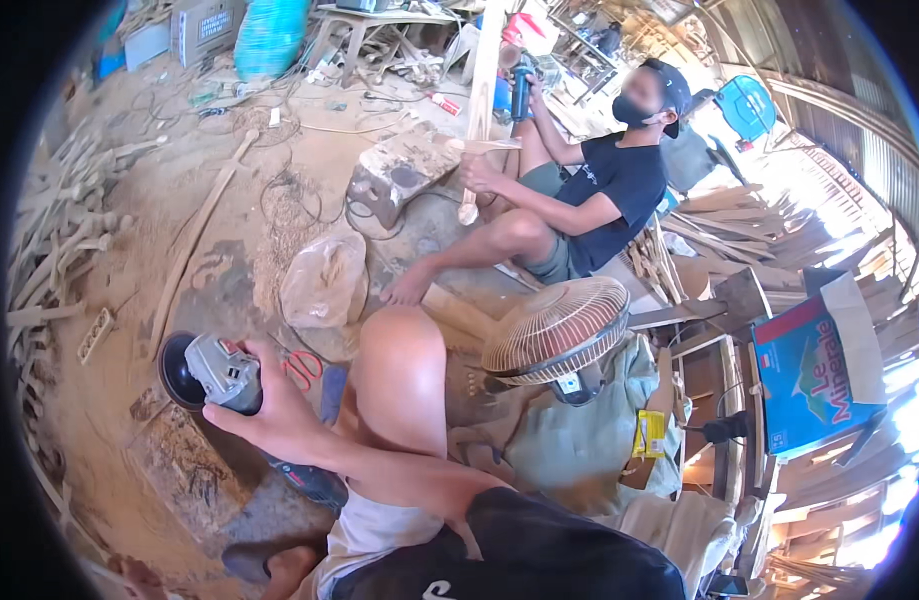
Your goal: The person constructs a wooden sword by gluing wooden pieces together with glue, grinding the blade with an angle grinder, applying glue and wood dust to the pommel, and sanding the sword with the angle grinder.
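Grey grinder point(220, 372) is being clenched by one hand point(270, 418), side unclear; its disc could nick the knee point(400, 350) nearby.

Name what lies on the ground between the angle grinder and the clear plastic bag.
Head view: red-handled scissors lie between the angle grinder and the plastic bag.

Sawdust-strewn dirt floor point(180, 200) carries wood scraps point(55, 240), red-handled scissors point(302, 368), plastic bag point(325, 282).
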The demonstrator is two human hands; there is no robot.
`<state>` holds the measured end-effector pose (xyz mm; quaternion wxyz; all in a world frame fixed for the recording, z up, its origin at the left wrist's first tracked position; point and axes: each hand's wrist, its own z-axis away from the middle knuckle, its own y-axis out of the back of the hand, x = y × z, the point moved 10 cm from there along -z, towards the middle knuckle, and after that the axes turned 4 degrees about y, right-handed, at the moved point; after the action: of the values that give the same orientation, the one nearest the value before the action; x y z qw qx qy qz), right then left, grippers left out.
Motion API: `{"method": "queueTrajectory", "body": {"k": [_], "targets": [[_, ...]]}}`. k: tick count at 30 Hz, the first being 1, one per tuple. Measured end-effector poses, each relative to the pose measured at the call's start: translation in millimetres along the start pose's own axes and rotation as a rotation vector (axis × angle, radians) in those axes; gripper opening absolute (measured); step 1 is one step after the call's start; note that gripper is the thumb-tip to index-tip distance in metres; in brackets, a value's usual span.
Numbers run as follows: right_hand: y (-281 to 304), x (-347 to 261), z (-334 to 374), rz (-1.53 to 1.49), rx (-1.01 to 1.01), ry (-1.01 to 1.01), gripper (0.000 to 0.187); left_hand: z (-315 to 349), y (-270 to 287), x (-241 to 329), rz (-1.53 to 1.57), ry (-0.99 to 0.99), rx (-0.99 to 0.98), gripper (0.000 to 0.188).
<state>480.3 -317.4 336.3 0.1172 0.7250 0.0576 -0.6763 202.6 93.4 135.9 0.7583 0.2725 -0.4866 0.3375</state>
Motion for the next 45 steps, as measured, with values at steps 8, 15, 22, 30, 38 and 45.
{"method": "queueTrajectory", "body": {"k": [8,15,22,30,38,45], "targets": [[-3,-18,7,-0.057,-0.005,0.085,0.085,10,-16,105,0.053,-0.247,0.054,0.003],[-7,-19,10,-0.05,-0.099,-0.01,0.09,27,-5,202,0.131,-0.47,0.121,0.008],[-45,-8,23,0.004,-0.212,-0.044,0.083,75,25,265,0.373,-0.653,0.178,0.013],[-98,-17,10,-0.043,-0.456,0.016,0.085,58,-64,269,0.571,-0.715,0.095,0.026],[-125,-24,28,-0.062,-0.58,0.021,0.088,69,-63,260,0.539,-0.808,0.209,0.023],[-143,-36,30,-0.011,-0.611,0.135,0.089,74,-61,260,0.51,-0.816,0.229,0.023]]}}
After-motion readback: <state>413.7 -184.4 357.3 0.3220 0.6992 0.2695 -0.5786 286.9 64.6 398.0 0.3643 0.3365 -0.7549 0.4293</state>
